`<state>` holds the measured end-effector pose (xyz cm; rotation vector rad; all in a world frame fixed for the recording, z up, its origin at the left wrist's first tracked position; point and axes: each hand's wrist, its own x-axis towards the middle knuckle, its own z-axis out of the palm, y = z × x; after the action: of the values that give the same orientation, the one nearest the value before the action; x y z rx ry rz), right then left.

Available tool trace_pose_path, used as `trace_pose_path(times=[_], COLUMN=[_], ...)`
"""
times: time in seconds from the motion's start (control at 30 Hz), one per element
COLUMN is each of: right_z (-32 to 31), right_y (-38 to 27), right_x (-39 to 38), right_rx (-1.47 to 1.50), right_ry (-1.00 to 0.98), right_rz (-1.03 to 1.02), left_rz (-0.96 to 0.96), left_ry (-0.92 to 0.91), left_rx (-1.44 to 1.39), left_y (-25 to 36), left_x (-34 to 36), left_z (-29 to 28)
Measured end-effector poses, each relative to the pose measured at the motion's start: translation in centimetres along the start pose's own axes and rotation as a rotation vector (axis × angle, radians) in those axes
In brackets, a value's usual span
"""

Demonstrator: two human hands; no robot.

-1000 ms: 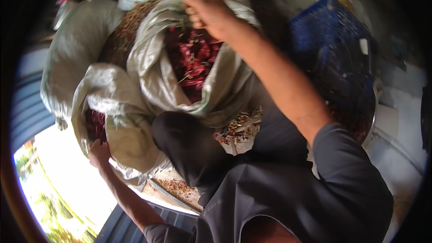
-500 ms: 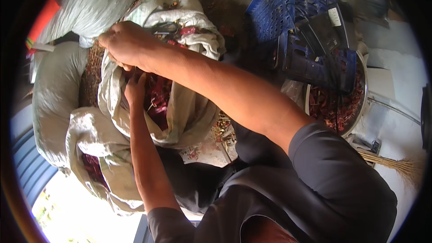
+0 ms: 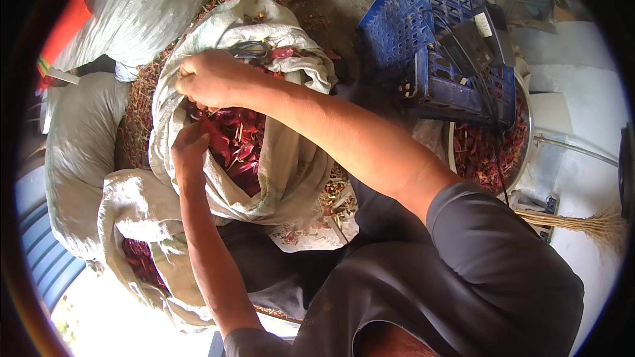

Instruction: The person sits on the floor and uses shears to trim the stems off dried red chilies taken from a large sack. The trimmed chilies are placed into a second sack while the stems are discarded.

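Dried red chili peppers (image 3: 248, 175) fill an open white woven sack (image 3: 274, 165) in front of me. Over its left part, my left hand (image 3: 190, 144) is closed, with a dark red chili pepper (image 3: 217, 137) at its fingertips. Just above it, my right hand (image 3: 210, 79) is closed in a pinch over the sack's opening. Its fingertips are turned away, so what they hold is hidden. A pair of scissors (image 3: 251, 48) with dark handles lies on the sack's far folded rim, beside a single red chili pepper (image 3: 283, 53).
A second sack (image 3: 142, 208) with red chilies stands at the near left, and full sacks (image 3: 86, 152) line the left side. To the right, a blue plastic crate (image 3: 397, 23) rests by a round metal basin (image 3: 527, 152) of chilies. A straw broom (image 3: 562, 221) lies far right.
My left hand has come up out of the chilies, drawing slightly left, with a chili pepper now showing at its fingers. My right hand has shifted right and a little nearer.
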<state>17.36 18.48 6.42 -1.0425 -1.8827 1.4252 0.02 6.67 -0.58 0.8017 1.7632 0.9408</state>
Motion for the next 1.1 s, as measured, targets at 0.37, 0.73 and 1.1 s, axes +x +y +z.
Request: trace_pose_path(times=[0.37, 0.73, 1.1], right_z=[2.6, 3.0, 0.2], right_y=[1.0, 0.3, 0.7], right_x=[-0.1, -1.3, -1.2], right_rx=[-0.374, -0.446, -0.35], right_ry=[-0.263, -0.122, -0.177], right_rz=[-0.053, -0.219, -0.43], left_rz=[0.31, 0.286, 0.344], left_ry=[0.126, 0.149, -0.036], left_rx=[0.096, 0.348, 0.25], left_y=[4.6, 7.4, 7.7], left_x=[-2.5, -4.5, -4.3], left_z=[0.4, 0.0, 0.6])
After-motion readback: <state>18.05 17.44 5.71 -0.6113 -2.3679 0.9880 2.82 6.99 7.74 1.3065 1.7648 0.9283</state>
